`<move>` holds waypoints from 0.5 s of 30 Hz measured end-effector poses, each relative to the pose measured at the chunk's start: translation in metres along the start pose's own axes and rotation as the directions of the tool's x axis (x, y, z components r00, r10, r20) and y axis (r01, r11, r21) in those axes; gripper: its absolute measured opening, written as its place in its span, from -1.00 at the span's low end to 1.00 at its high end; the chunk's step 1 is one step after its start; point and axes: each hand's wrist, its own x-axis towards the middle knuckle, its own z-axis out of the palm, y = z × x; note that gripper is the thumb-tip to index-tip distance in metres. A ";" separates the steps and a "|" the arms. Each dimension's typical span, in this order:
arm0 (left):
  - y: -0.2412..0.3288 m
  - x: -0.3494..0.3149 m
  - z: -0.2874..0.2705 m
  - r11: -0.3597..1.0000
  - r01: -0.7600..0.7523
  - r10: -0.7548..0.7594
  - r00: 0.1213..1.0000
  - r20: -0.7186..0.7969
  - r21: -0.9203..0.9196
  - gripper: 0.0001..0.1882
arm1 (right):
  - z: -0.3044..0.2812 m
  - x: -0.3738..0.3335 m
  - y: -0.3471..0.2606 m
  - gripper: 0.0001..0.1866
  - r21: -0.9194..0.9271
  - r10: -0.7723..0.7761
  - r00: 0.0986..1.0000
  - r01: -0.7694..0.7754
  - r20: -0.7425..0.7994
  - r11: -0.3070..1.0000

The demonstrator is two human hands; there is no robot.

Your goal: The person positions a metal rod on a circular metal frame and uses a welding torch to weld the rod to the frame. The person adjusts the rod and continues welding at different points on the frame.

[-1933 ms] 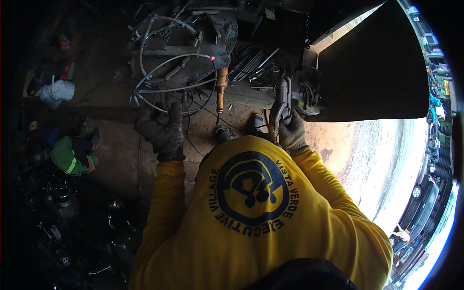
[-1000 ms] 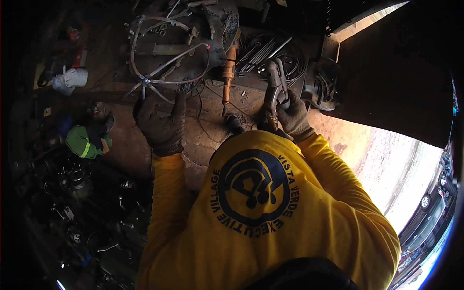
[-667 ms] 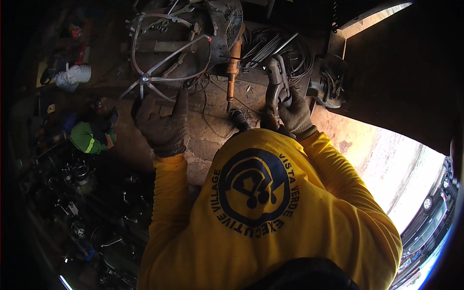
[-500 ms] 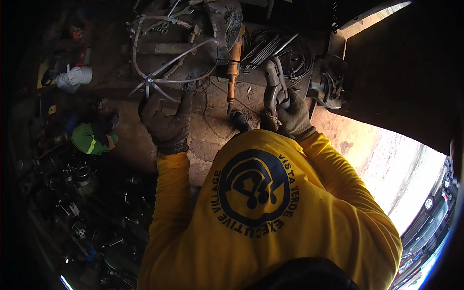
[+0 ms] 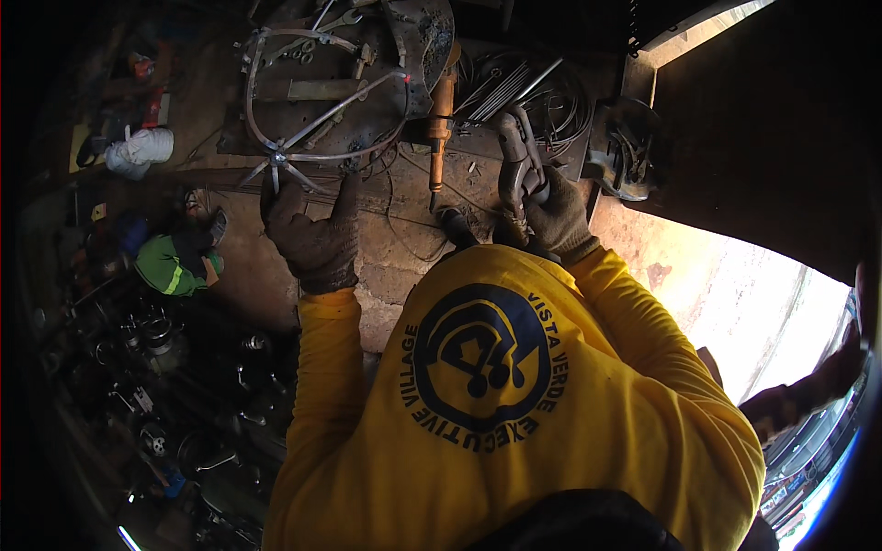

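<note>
My left hand [image 5: 314,241], in a dark work glove, has its thumb and a finger stretched apart just below a round metal frame [image 5: 323,121]. The frame has a hoop and several rods meeting at a hub, and its lower rod ends come close to my fingers; I cannot tell whether they touch. My gloved right hand [image 5: 559,220] is closed around locking pliers [image 5: 520,161] with long curved jaws, which point away from me. Between my hands, an orange tool with a long body [image 5: 441,119] lies on the workbench.
Metal rods [image 5: 501,96] and coiled wire [image 5: 574,115] lie beyond the pliers. A wrench [image 5: 340,26] and a flat bar [image 5: 323,89] lie around the frame. At the left, a person in a green top [image 5: 170,264] is near dark machine parts [image 5: 161,340]. A dark metal container [image 5: 627,151] stands right.
A dark, blurred shape like another person's arm has appeared at the lower right. My hands, the pliers and the frame stay almost where they were.
</note>
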 end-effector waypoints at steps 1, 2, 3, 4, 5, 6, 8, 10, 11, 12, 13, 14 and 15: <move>-0.003 -0.002 0.000 1.000 0.004 -0.004 1.000 0.003 0.013 -0.36 | -0.001 0.000 0.000 -0.54 -0.034 0.014 1.000 -0.013 0.012 0.999; -0.003 -0.004 0.002 1.000 -0.009 0.010 1.000 -0.011 0.028 -0.34 | -0.002 0.001 -0.004 -0.54 -0.068 0.029 0.999 -0.027 0.024 0.997; -0.002 -0.005 0.002 0.999 -0.014 0.015 1.000 -0.014 0.033 -0.32 | -0.003 0.002 -0.008 -0.54 -0.101 0.044 0.998 -0.040 0.035 0.994; -0.002 -0.006 0.002 0.999 -0.019 0.020 1.000 -0.017 0.039 -0.31 | -0.003 0.002 -0.010 -0.54 -0.100 0.052 0.998 -0.048 0.039 0.994; -0.002 -0.005 0.001 0.999 -0.017 0.017 1.000 -0.009 0.035 -0.30 | -0.003 0.003 -0.011 -0.54 -0.099 0.060 0.997 -0.056 0.042 0.994; -0.002 -0.005 0.001 0.999 -0.015 0.015 1.000 -0.001 0.030 -0.29 | -0.003 0.003 -0.013 -0.54 -0.097 0.068 0.997 -0.063 0.046 0.993; -0.005 -0.007 0.003 0.999 -0.021 0.022 0.999 -0.023 0.038 -0.27 | -0.002 0.003 -0.016 -0.55 -0.083 0.060 0.997 -0.056 0.039 0.995; -0.005 -0.008 0.004 0.999 -0.030 0.031 0.997 -0.064 0.016 -0.32 | -0.002 0.004 -0.019 -0.55 -0.077 0.077 0.996 -0.074 0.040 0.994; 0.002 -0.004 0.005 0.999 -0.037 0.036 0.995 -0.094 -0.008 -0.38 | -0.002 0.005 -0.022 -0.56 -0.078 0.098 0.994 -0.094 0.044 0.993; 0.006 -0.002 0.005 0.998 -0.045 0.041 0.991 -0.124 -0.033 -0.43 | -0.002 0.006 -0.023 -0.56 -0.078 0.118 0.992 -0.114 0.049 0.990; 0.004 -0.003 0.004 0.997 -0.072 0.072 0.992 -0.100 0.010 -0.35 | -0.002 0.006 -0.022 -0.56 -0.080 0.115 0.992 -0.111 0.053 0.991; -0.001 -0.005 0.002 0.994 -0.099 0.102 0.992 -0.075 0.050 -0.28 | -0.002 0.007 -0.019 -0.57 -0.084 0.112 0.992 -0.107 0.056 0.991; -0.003 -0.007 0.001 0.988 -0.126 0.131 0.990 -0.049 0.089 -0.20 | -0.002 0.007 -0.017 -0.57 -0.088 0.108 0.992 -0.103 0.059 0.991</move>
